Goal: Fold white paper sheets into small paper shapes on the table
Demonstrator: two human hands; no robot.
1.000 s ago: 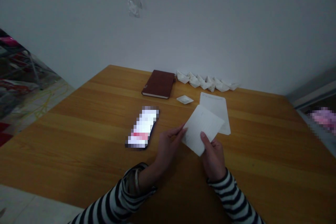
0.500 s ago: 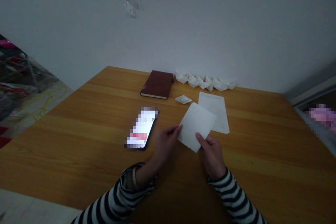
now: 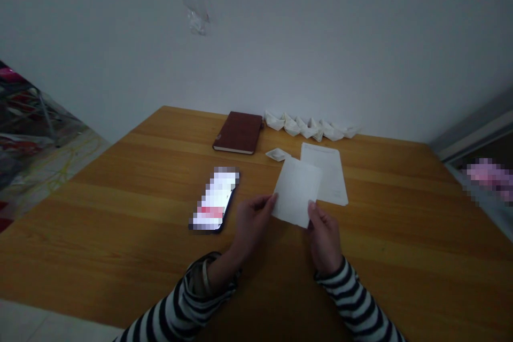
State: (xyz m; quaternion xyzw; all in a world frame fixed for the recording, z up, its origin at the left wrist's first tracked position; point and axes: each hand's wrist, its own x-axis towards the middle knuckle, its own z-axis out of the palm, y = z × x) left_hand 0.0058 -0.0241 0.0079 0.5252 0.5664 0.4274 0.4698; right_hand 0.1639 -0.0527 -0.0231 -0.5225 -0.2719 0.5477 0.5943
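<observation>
Between my hands is a white sheet of paper [image 3: 297,191], roughly square, held above the table. My left hand [image 3: 253,223] pinches its left edge between thumb and fingers. At its lower right corner, my right hand [image 3: 324,236] grips it with the thumb on top. Behind the held sheet lie more white paper sheets [image 3: 333,176] on the table, partly covered by it in my view. A small folded paper boat [image 3: 277,154] rests just beyond its upper left corner.
A row of several folded paper boats [image 3: 310,127] stands along the wall. Left of them lies a brown notebook [image 3: 239,132]. A lit phone [image 3: 214,200] is on the wooden table [image 3: 120,208], left of my left hand.
The held sheet has turned slightly, so its lower edge lies more level. My right thumb has shifted from the sheet's face toward its lower right corner.
</observation>
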